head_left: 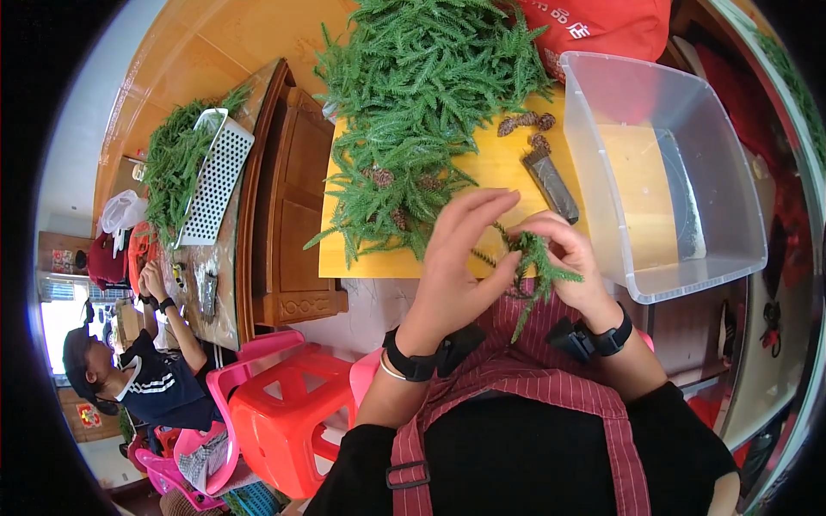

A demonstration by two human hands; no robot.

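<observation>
Just past the table's near edge, my right hand [570, 256] pinches a small green artificial pine sprig [535, 258]. Its needled tips hang down over my apron, and dark, thin stems stick out to its left. My left hand [465, 258] is curved around that side, thumb and fingers apart, with the thumb close to the sprig; whether it touches is hard to see. On the yellow table [508, 163], left of my hands, lies a big heap of the same green sprigs [422, 95]. Small brown pine cones [540, 143] and a dark bundle of thin sticks [551, 185] lie beyond my hands.
At the right stands a clear plastic bin [654, 215], with a red bag [602, 30] behind it. A red stool [292, 413] is at my left. Farther left, a person [172, 378] works at another table with a white basket [215, 181] and more greenery.
</observation>
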